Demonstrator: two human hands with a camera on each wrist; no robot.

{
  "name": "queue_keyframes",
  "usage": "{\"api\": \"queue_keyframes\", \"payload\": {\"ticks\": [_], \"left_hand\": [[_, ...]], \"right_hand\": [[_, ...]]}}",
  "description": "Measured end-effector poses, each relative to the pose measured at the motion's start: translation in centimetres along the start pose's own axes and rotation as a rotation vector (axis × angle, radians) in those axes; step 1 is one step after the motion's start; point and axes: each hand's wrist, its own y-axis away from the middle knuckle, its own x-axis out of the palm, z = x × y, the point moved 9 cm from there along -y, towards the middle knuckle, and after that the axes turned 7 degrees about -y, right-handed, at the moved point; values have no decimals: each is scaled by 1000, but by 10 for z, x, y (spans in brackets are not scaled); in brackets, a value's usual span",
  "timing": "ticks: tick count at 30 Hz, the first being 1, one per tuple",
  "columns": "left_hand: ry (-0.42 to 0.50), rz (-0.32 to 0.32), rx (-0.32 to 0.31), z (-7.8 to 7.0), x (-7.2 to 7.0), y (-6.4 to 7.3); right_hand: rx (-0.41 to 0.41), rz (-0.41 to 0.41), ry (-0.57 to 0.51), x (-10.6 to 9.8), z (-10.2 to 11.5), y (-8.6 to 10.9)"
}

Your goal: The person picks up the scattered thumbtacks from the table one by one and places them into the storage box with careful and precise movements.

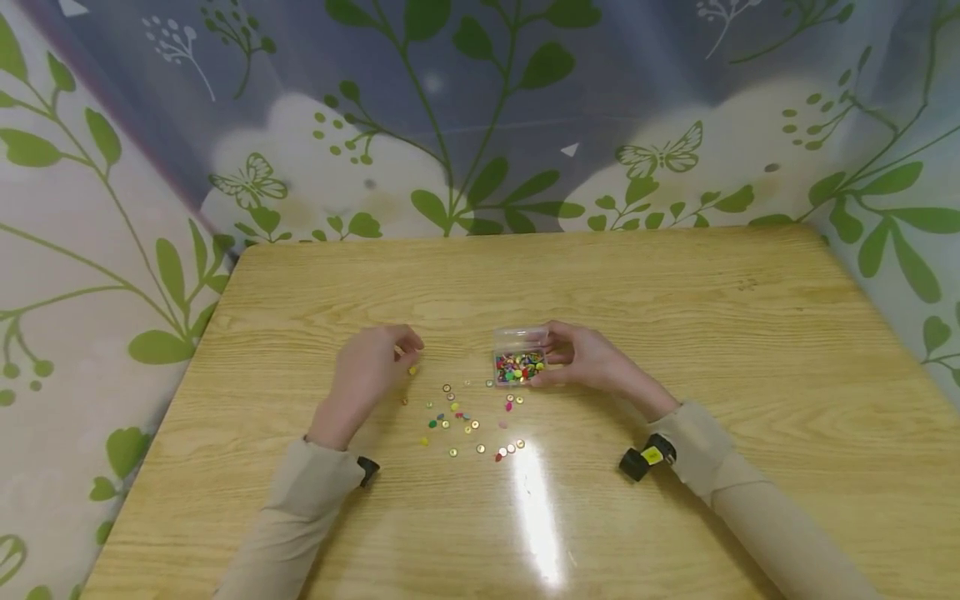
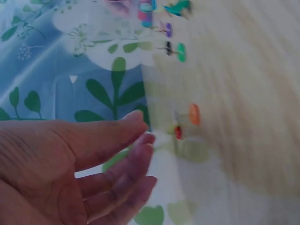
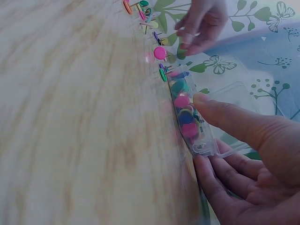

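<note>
My right hand point(image 1: 588, 358) grips a small clear plastic box point(image 3: 190, 140) by its right side, thumb and fingers around it. The box's lid point(image 1: 521, 337) is raised at the back, and many-coloured thumbtacks point(image 1: 517, 367) fill the inside. To the left, my left hand point(image 1: 367, 371) hovers low over the table with fingers loosely bent. No tack shows between its thumb and fingertips. A yellow thumbtack point(image 1: 412, 371) lies right by those fingertips. In the left wrist view, an orange thumbtack point(image 2: 194, 114) and a red one point(image 2: 178, 132) appear past the fingers.
Loose thumbtacks point(image 1: 475, 425) are scattered over the wooden table point(image 1: 637, 533) between the hands, several with points up. A leaf-patterned curtain point(image 1: 480, 125) hangs behind the table. Dark straps with a small device point(image 1: 637, 462) sit at the wrists.
</note>
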Motion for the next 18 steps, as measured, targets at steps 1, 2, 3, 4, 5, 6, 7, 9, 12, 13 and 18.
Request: {"api": "queue_keyframes", "payload": {"ticks": [1, 2, 3, 4, 5, 6, 7, 9, 12, 13, 18], "left_hand": [[-12, 14, -3, 3, 2, 1], [-23, 31, -6, 5, 4, 2], [-32, 42, -7, 7, 6, 2], [-38, 51, -8, 8, 8, 3], [-45, 57, -8, 9, 9, 3], [-47, 63, -10, 11, 11, 3], [-46, 66, -11, 12, 12, 3], [-42, 71, -18, 13, 14, 3], [-38, 73, -18, 14, 15, 2], [-40, 72, -15, 14, 15, 1], [-47, 74, 2, 13, 17, 1]], "right_hand": [[1, 0, -3, 0, 0, 0], [1, -1, -4, 0, 0, 0], [2, -1, -6, 0, 0, 0], [2, -1, -7, 0, -1, 0], [3, -1, -8, 1, -1, 0], [3, -1, -8, 1, -1, 1], [7, -3, -10, 0, -1, 1], [9, -2, -11, 0, -1, 1], [11, 0, -11, 0, 0, 2], [13, 0, -9, 0, -1, 2], [18, -4, 6, -1, -1, 1]]}}
